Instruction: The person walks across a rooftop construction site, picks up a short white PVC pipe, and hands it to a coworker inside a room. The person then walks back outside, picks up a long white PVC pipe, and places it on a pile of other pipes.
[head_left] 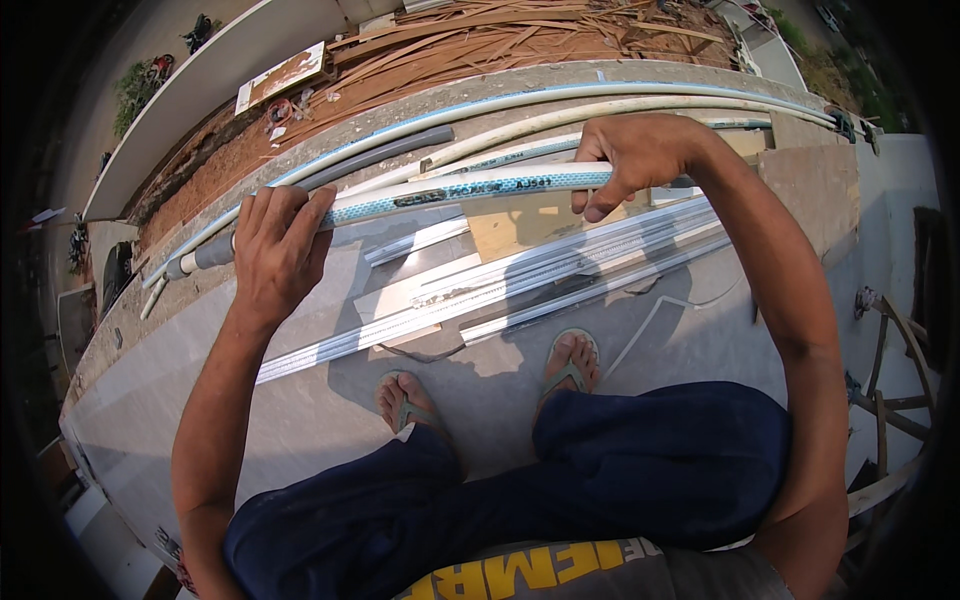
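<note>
My left hand point(283, 240) grips a white plastic pipe point(470, 185) with blue printed markings, its fingers curled over the top. Beside that hand, toward the left, a grey sleeve-like fitting point(212, 254) shows on a pipe. My right hand point(640, 155) holds the marked pipe near its right-hand part, thumb and fingers around it. Just beyond lie more long white pipes point(520, 93) and a shorter dark grey pipe point(400, 145) along the concrete edge.
Below the pipe, long ribbed metal strips point(450, 295) and a pale board point(500, 225) lie on the grey floor point(170, 420) near my sandalled feet. Past the ledge point(250, 180), lower down, are loose timber point(530, 35), red soil and a low wall. Wooden pieces point(880, 400) stand at the right.
</note>
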